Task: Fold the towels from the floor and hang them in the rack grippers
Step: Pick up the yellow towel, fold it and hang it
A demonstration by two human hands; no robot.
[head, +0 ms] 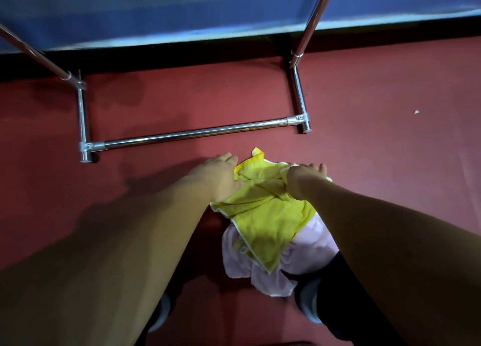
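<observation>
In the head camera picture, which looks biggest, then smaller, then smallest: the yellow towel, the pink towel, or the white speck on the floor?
1. yellow towel
2. pink towel, but the yellow one hides part of it, so these two are unsure
3. white speck, tiny
</observation>
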